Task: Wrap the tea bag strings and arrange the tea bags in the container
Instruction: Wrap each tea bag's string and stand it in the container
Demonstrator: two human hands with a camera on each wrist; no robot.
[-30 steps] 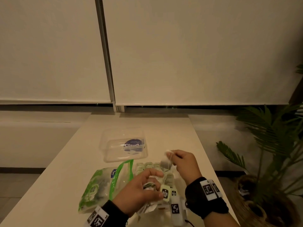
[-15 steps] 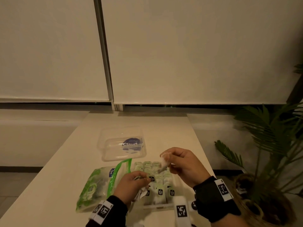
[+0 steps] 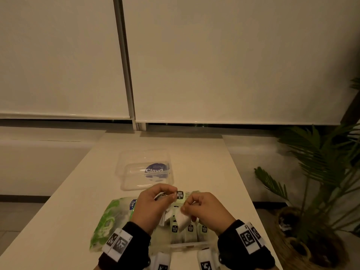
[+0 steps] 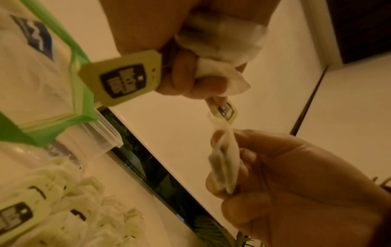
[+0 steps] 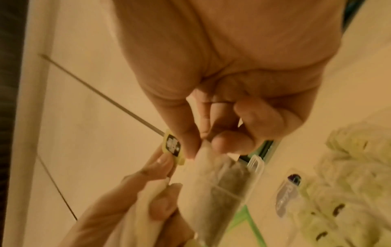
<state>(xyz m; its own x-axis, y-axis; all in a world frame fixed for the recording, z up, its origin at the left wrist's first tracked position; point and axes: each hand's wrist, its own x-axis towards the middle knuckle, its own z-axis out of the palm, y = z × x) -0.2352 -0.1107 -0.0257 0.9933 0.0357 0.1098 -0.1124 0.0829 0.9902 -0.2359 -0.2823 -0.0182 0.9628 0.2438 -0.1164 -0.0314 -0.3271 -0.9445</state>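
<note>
My right hand [image 3: 186, 207] pinches a white tea bag [image 3: 183, 220] by its top, just above the clear container [image 3: 181, 247], which holds rows of tea bags [image 3: 190, 229] with green tags. My left hand [image 3: 172, 194] pinches this bag's green tag [image 3: 179, 195] between thumb and forefinger. In the left wrist view the left hand [image 4: 213, 98] also keeps spare tea bags [image 4: 222, 33] bunched in its palm, with a second tag [image 4: 122, 78] hanging out. The right wrist view shows the held tea bag [image 5: 215, 182] and the pinched tag [image 5: 172, 145] close together.
The container's clear lid [image 3: 144, 170] with a blue label lies further back on the table. A green-and-white zip pouch [image 3: 112, 217] lies left of the container. The table's right edge is near my right wrist, with a potted palm [image 3: 319, 172] beyond it.
My left hand rose from the container and took hold of the tag. My right hand came down and left with the tea bag, so both hands now meet over the container.
</note>
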